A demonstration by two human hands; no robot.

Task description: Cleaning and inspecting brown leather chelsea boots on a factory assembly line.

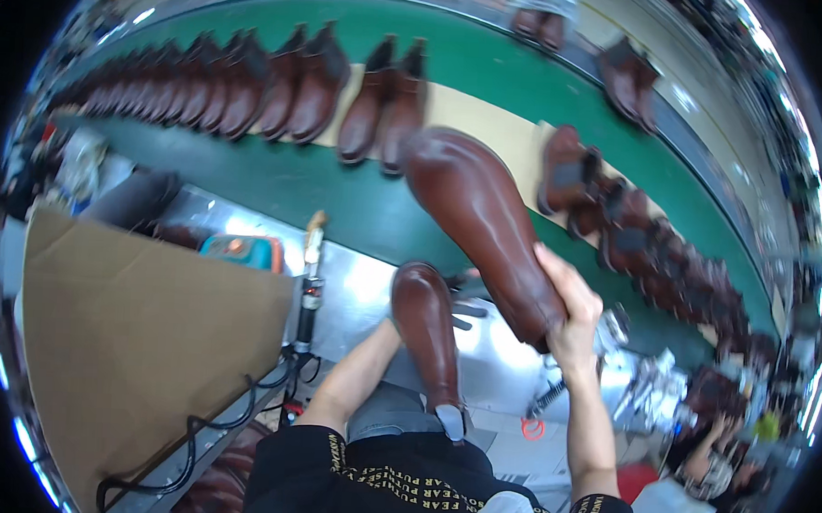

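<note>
Brown boot point(481, 227) clamped at heel by right hand point(569, 309) fingers; second boot point(430, 335) against left hand, its fingers' state hidden.

Right hand point(569, 309) grips heel end of glossy brown leather ankle boot point(481, 227), raised, toe pointing up-left over green conveyor belt point(277, 182). Left hand (mostly hidden behind second boot) touches second brown leather ankle boot point(430, 335), lying near lap above shiny metal workbench point(354, 291). Row of matching brown boots point(226, 88) stands along belt's far side; more pairs point(650, 249) curve along right. Flat brown cardboard sheet point(141, 336) at left. Slim hand tool with black cable point(309, 289) stands beside cardboard. Another person point(714, 453) sits at lower right.
</note>
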